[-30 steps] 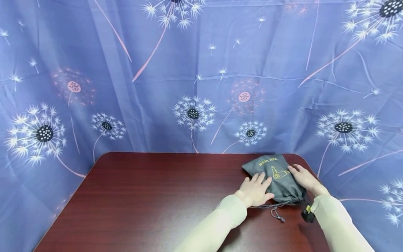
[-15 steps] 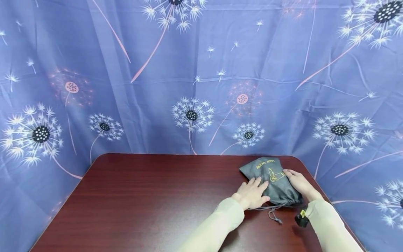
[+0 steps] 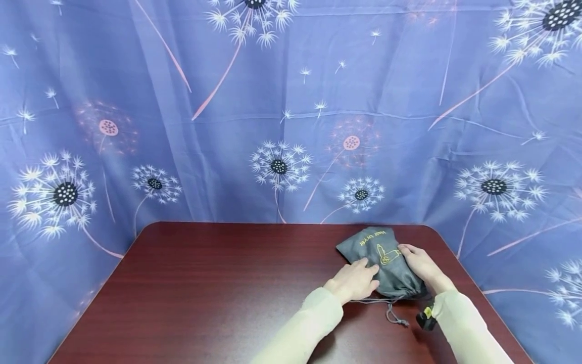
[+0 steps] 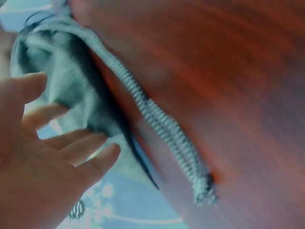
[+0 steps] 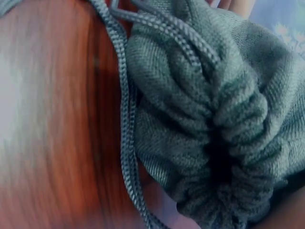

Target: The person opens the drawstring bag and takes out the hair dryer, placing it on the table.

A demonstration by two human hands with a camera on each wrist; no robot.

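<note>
A grey drawstring bag (image 3: 388,275) with yellow "Hair Dryer" lettering and a hair dryer drawing lies near the table's far right corner, bulging. My left hand (image 3: 353,280) rests against its left side, fingers relaxed and spread in the left wrist view, where the bag's cloth (image 4: 66,81) lies beyond them. My right hand (image 3: 423,265) lies along the bag's right side, fingertips on the cloth and its underside hidden. The gathered mouth (image 5: 217,162) faces the right wrist camera with a small dark gap. A braided cord (image 4: 162,126) trails from it to a knotted end.
The dark red wooden table (image 3: 204,288) stretches left from the bag. A blue dandelion-print curtain (image 3: 227,131) hangs behind the table and at both sides. A small black device with a yellow mark (image 3: 426,319) sits under the right sleeve's cuff.
The bag has slid a little to the left across the table, its cord trailing along. Both hands have moved left with it, and the left fingers are less spread in the head view.
</note>
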